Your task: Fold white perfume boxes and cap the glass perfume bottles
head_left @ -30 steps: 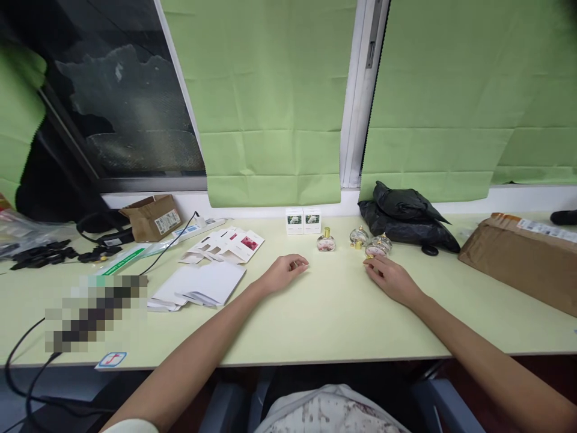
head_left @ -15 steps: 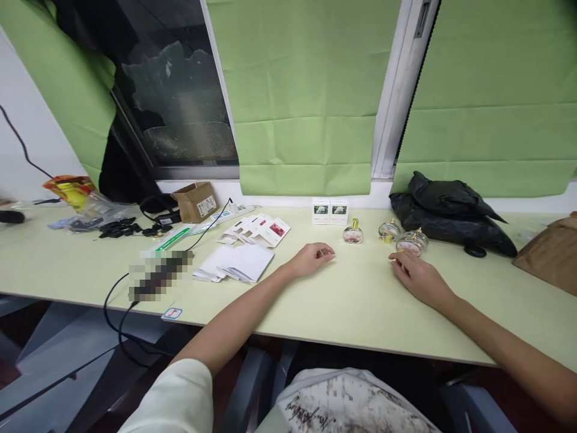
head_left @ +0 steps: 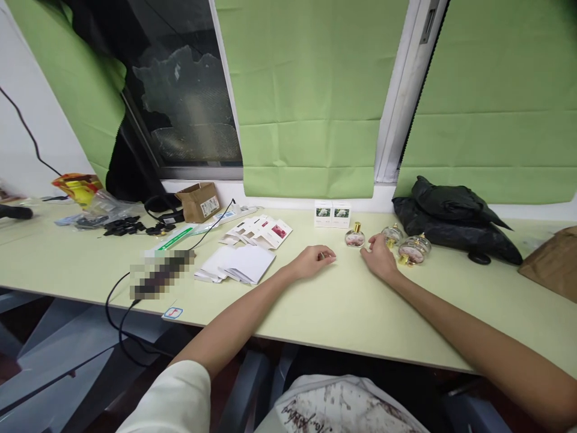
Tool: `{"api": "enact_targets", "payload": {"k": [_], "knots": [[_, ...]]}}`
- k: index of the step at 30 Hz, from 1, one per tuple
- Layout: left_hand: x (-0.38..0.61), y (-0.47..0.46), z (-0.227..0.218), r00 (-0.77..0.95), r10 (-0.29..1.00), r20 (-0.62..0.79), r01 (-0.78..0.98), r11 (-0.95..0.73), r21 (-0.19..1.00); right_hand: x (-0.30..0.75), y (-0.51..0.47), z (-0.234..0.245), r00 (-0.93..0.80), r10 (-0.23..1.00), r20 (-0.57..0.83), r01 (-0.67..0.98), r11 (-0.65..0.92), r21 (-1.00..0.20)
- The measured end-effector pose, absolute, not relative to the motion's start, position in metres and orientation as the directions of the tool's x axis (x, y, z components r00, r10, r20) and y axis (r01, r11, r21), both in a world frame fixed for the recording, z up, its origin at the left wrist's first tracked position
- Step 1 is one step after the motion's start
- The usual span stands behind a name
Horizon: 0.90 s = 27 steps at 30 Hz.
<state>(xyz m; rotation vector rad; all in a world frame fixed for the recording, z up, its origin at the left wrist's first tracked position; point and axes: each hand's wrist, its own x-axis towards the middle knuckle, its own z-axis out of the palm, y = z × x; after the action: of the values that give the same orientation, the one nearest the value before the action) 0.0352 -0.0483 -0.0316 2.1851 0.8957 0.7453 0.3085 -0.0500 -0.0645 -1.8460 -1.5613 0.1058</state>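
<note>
The small bottle, stood upright on the bench just beyond left hand and right hand, both with fingers loosely curled and seemingly empty, is judged smooth, stiff, breakable, best gripped around its glass body

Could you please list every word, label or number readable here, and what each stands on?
No text is clearly legible.
Table sticker: red character, unclear.
Shirt: dark script, blurred.
White boxes: print too small.
Bottles: labels too small.
Flat cartons: too small.
Small brown box: label too small.
Green-striped packet: too blurred.
</note>
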Motion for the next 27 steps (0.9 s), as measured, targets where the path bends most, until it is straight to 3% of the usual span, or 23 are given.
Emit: {"api": "enact_targets", "payload": {"k": [5, 9, 18, 27], "knots": [[0.036, -0.047, -0.032, 0.598, 0.756, 0.264, 0.379, -0.558, 0.738, 0.305, -0.037, -0.070, 0.244, 0.844, 0.478, 0.798, 0.105, -0.593], [0.037, -0.046, -0.033, 0.599, 0.753, 0.271, 0.379, -0.565, 0.733, 0.308, -0.030, -0.071, 0.125, 0.887, 0.444, 0.738, 0.216, -0.639], [0.035, -0.046, -0.030, 0.602, 0.754, 0.263, 0.397, -0.569, 0.720, 0.316, -0.018, -0.075, 0.133, 0.932, 0.337, 0.501, 0.230, -0.835], [0.035, -0.049, -0.025, 0.611, 0.748, 0.261, 0.396, -0.573, 0.717, 0.323, -0.011, -0.075, 0.062, 0.935, 0.349, 0.425, 0.292, -0.857]]}}
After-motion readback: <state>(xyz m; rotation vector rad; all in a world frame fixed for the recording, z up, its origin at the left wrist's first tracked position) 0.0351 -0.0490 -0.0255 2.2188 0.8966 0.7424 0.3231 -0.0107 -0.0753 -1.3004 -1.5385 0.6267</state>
